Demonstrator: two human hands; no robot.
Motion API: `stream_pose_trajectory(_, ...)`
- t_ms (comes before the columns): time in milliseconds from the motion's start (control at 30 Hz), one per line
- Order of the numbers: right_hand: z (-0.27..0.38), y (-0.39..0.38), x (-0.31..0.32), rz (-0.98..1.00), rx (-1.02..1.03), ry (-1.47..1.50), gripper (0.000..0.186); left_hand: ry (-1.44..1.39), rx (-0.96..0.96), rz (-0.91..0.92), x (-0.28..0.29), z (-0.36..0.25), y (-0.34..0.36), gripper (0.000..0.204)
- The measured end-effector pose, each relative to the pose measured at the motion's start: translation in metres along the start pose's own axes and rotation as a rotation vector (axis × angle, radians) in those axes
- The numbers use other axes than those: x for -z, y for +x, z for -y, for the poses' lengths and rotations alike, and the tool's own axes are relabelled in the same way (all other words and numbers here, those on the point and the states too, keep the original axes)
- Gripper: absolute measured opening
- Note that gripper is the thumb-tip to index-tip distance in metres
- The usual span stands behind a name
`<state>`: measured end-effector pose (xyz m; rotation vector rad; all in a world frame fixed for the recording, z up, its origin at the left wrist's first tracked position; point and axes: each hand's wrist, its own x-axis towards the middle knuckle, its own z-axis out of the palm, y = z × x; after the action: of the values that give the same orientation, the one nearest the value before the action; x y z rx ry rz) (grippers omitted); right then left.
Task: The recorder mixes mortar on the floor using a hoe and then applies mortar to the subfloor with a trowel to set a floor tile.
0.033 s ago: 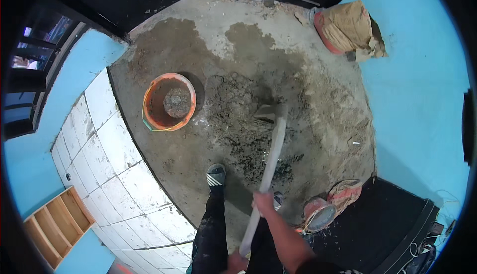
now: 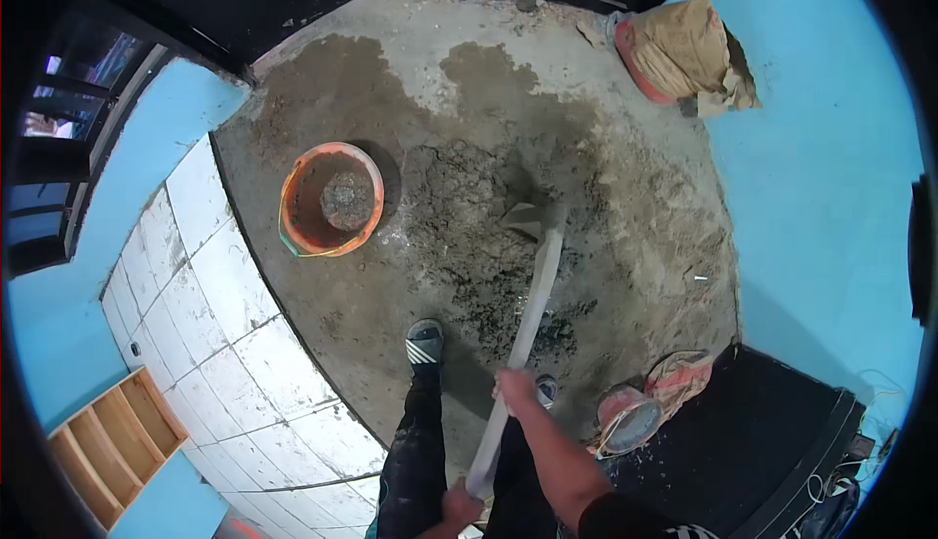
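Note:
My right hand (image 2: 516, 392) is closed around the middle part of a long pale hoe handle (image 2: 535, 304). My left hand (image 2: 459, 508) grips it lower down, near the bottom edge of the view. The hoe blade (image 2: 525, 216) rests in a rough heap of wet grey mortar (image 2: 459, 207) on the floor. Left of the heap stands an orange bucket (image 2: 298, 216) with grey residue inside. My sandalled left foot (image 2: 424, 342) is on the damp floor below the heap, with my other foot partly behind the handle.
White tiles (image 2: 225, 285) cover the left side, beside a wooden shelf unit (image 2: 112, 441). A paper sack (image 2: 684, 45) leans at the back right. A pail (image 2: 630, 422) and torn sack (image 2: 677, 383) lie lower right, near a black area (image 2: 723, 461) with cables. Blue walls (image 2: 811, 148) border the floor.
My hands and the lower part of the handle have shifted very slightly up and leftward. The blade stays in the mortar.

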<state>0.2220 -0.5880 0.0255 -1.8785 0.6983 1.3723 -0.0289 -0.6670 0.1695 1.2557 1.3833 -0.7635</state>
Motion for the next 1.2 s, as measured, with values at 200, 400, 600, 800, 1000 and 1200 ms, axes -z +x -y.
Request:
stream_pose_trajectory(200,-0.017,-0.046,0.031,-0.104,0.189,-0.061,0.021,-0.054,-0.086,-0.049,-0.048,0.013,-0.032,0.046)
stream_pose_trajectory(400,-0.046,-0.043,0.023,-0.203,0.327,-0.043,0.028,-0.299,-0.003,-0.106,-0.050,0.039,-0.016,0.039)
stream_pose_trajectory(600,-0.026,0.015,0.001,0.063,0.023,0.055,0.019,0.055,-0.015,0.041,-0.011,0.011,0.004,0.041)
stream_pose_trajectory(800,-0.004,-0.050,0.067,0.005,0.065,0.337,0.007,0.184,-0.610,-0.121,-0.010,-0.016,-0.050,0.054)
stream_pose_trajectory(1000,0.022,-0.058,0.175,-0.201,0.119,0.618,0.009,0.469,-0.309,0.260,0.014,-0.108,-0.048,0.046)
stream_pose_trajectory(1200,0.024,0.013,0.311,-0.186,-0.057,0.898,0.007,0.823,-0.559,0.223,-0.031,-0.251,-0.066,0.060)
